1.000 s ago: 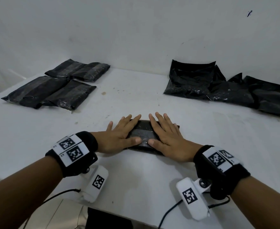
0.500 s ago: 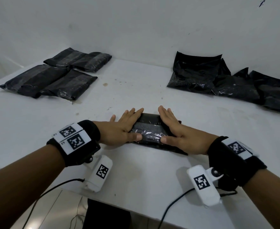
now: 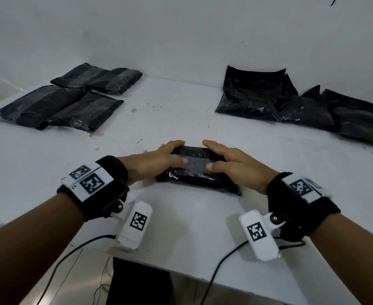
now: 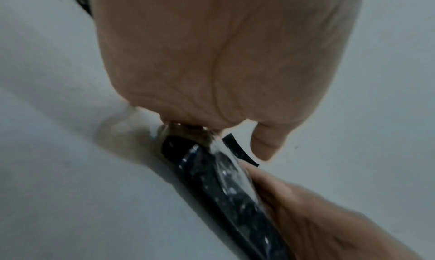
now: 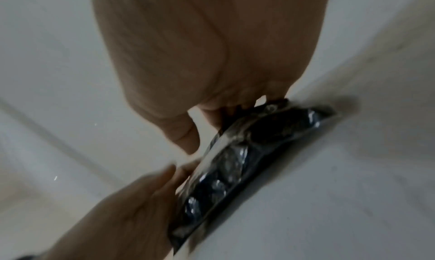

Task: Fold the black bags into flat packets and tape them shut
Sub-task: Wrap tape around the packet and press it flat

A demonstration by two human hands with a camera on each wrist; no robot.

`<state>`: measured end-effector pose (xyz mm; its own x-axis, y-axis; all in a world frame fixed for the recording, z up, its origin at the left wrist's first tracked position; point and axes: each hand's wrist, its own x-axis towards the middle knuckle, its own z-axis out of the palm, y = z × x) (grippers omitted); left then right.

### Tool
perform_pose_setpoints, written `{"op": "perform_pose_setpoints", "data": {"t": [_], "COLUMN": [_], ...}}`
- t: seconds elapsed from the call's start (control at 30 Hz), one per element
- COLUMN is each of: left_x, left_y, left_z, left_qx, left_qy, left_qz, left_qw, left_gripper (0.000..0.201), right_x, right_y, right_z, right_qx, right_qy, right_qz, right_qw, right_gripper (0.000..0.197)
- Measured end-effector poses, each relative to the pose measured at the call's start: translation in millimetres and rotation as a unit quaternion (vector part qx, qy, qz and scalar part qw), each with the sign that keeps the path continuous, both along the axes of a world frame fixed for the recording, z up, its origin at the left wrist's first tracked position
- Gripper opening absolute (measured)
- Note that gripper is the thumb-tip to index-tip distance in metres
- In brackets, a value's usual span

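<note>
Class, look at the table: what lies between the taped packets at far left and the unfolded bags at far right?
Only bare white table, seen in the head view.

Bare table (image 3: 181, 119) lies open ahead of both hands. Taped packets (image 3: 55, 106) block far left of the left hand (image 3: 157, 161); unfolded black bags (image 3: 302, 106) far right.

Premises present as a plain packing or work room rather than a home: a bare white table (image 3: 181, 111) stands against unfinished white walls (image 3: 181, 36). Finished black packets (image 3: 58, 104) lie grouped at the far left, loose black bags (image 3: 302, 104) heaped at the far right
</note>
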<state>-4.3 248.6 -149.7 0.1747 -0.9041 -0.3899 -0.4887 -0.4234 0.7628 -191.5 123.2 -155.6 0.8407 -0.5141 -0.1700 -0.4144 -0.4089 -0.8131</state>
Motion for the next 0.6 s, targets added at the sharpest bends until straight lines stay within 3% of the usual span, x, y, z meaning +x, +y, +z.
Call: {"op": "perform_pose_setpoints", "data": {"t": [0.1,0.17,0.33,0.6], "left_x": [-13,-17,-18,-11], "left_y": [-6,-8,-1,4], "left_z": [-6,-10,-20,-23], "left_qx": [0.002,-0.016,-0.061,-0.103], "left_qy": [-0.134,-0.180,-0.164,-0.123], "left_qz": [0.014,0.017,0.021,0.050], "left_qw": [0.991,0.983,0.984,0.986], "left_gripper": [0.057,0.051,0.038,0.041], "right_x": [10,15,9,1], "right_y": [11,14,7,-3], "right_z": [0,-4,-17,-22], "right_qx": [-0.098,-0.152,-0.155,-0.127], "right_qy": [0.029,0.037,0.012,-0.022], "right_qz": [-0.019,-0.023,0.001,-0.012], "right_qw": [0.995,0.987,0.988,0.992], "right_gripper": [0.062,0.063,0.054,0.053]}}
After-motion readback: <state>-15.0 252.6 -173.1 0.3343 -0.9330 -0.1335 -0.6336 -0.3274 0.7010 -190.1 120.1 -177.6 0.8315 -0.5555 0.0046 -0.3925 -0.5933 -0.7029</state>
